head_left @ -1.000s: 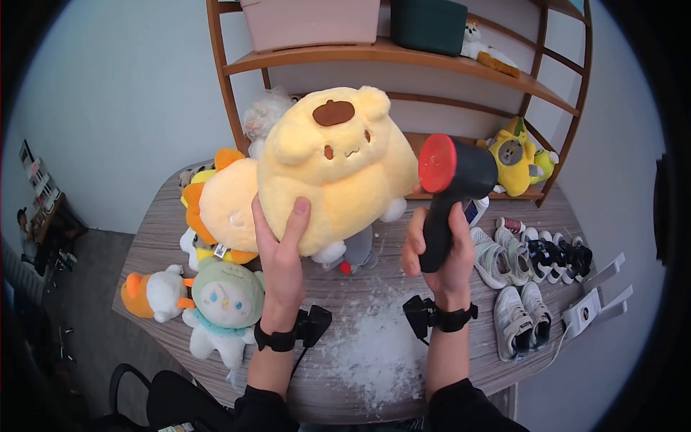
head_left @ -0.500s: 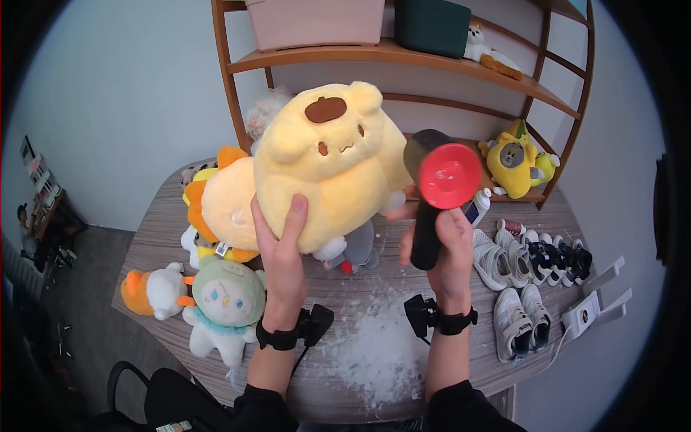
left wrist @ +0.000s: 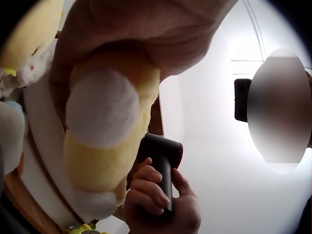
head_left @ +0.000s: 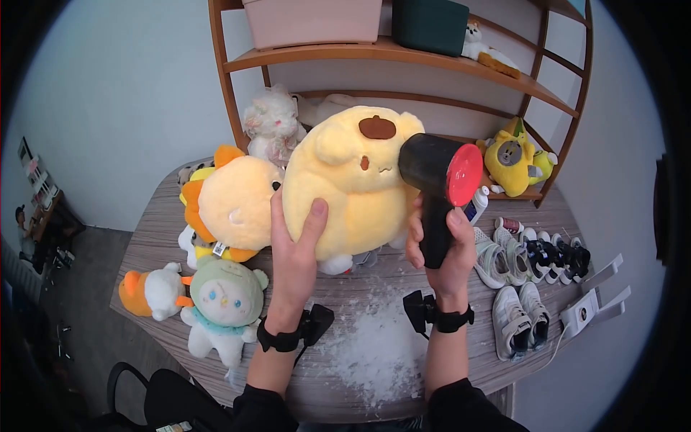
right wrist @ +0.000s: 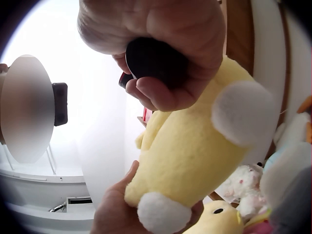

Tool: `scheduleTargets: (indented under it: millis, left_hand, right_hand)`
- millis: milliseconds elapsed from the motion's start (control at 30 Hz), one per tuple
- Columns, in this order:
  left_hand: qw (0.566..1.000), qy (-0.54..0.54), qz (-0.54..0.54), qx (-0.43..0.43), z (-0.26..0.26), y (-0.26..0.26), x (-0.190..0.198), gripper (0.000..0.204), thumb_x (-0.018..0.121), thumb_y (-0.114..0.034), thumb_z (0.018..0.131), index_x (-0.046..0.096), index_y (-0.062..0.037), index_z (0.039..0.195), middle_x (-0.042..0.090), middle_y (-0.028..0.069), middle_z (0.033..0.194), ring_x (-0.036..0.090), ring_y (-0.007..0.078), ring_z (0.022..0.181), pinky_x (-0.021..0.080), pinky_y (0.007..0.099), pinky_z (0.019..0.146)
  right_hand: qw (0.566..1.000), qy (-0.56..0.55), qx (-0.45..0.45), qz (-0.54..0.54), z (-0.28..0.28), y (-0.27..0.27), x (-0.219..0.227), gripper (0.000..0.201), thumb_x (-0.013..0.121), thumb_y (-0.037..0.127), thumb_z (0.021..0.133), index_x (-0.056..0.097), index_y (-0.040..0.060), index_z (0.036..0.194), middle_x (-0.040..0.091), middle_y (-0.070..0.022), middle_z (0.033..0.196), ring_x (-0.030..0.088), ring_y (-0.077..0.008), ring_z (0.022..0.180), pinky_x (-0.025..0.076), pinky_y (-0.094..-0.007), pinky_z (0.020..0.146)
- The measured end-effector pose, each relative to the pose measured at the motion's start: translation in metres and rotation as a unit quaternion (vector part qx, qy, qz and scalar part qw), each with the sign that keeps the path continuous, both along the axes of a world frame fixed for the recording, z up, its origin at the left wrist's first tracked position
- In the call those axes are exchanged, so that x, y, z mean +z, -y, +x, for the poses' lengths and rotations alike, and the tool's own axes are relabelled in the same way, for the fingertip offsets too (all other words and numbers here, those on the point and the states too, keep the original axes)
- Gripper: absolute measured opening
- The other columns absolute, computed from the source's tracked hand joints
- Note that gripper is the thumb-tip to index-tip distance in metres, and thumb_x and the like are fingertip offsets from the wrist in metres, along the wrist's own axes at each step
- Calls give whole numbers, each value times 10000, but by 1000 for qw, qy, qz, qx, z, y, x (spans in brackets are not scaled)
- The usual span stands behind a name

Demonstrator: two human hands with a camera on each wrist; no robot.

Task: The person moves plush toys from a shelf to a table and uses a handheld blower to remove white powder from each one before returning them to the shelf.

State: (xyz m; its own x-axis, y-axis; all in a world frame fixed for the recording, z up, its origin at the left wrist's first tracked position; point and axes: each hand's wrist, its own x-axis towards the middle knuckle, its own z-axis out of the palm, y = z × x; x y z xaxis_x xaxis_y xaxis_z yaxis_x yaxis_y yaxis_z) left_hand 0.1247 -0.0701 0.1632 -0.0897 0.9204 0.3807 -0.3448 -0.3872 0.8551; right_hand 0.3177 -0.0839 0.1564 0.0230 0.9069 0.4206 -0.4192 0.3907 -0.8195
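Note:
My left hand (head_left: 296, 252) grips the lower left side of a large yellow plush toy (head_left: 353, 209), thumb across its front, holding it above the table. The right hand (head_left: 450, 252) has its fingers curled round the handle of a black tool (head_left: 430, 162) with a round red face (head_left: 465, 175) turned to the right. The back of its head is against or very near the plush's right side. In the left wrist view the black tool (left wrist: 163, 148) stands upright in the right hand (left wrist: 163, 200). The right wrist view shows the plush's white feet (right wrist: 163, 213).
White fluff (head_left: 378, 353) lies scattered on the table (head_left: 461, 360). Several plush toys, among them a green-hooded one (head_left: 227, 295), sit at the left. Shoes (head_left: 512, 324) and a white device with antennas (head_left: 581, 311) are at the right. A wooden shelf (head_left: 317, 54) stands behind.
The plush has moved right and slightly down with my left hand and turned a little. The tool's red face, which pointed left and then forward, now points right.

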Motion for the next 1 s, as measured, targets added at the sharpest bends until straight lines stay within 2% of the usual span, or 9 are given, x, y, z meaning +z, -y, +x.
scheduleTargets:
  millis: [200,333,500,600,800,900,1000]
  left_hand:
    - [997,63,-27,-31,2,2,2,528,600,-274,997,381,5,1389,552,137,1281,563,177,1135,464,317,965]
    - [999,22,-15,-35,3,2,0,541,600,-239,992,358,-4,1415,537,133,1301,543,186,1168,443,324,997]
    - [998,-23,-15,-56,6,1,-5,604,593,-172,968,290,-4,1463,487,145,1355,501,206,1229,413,345,1038]
    - [996,-16,-10,-82,4,0,-6,664,573,-125,946,223,-9,1499,439,155,1403,478,225,1264,395,356,1062]
    - [995,-67,14,-74,3,0,-7,737,558,-93,913,157,-19,1527,373,165,1459,435,249,1312,379,366,1086]
    - [995,-65,20,-73,5,4,-4,751,566,-69,897,157,-16,1525,369,166,1458,415,250,1327,371,369,1093]
    - [993,-93,36,-56,9,3,-5,771,585,-41,880,159,-17,1522,359,169,1458,410,251,1329,367,371,1099]
  right_hand:
    - [1000,14,24,-3,4,2,-1,531,501,391,903,516,-87,1134,524,-110,707,466,-136,430,362,-256,416]
    - [999,21,47,-13,-3,7,0,500,534,360,887,541,-78,1128,537,-110,721,460,-130,449,367,-253,428]
    - [996,41,76,1,-9,7,-4,473,555,295,888,549,-63,1197,573,-82,764,436,-89,483,362,-232,456]
    - [993,77,87,16,-7,8,-3,470,569,281,886,553,-63,1206,588,-69,771,434,-76,482,348,-222,461]
    - [985,118,130,8,-2,11,0,472,594,290,883,568,-64,1195,598,-48,769,428,-62,471,332,-214,460]
    - [982,115,150,-15,4,12,3,459,585,289,890,564,-63,1184,590,-56,753,430,-67,467,339,-218,454]
    - [988,78,129,-15,3,11,2,452,575,303,896,561,-62,1161,581,-74,744,439,-76,468,350,-223,448]
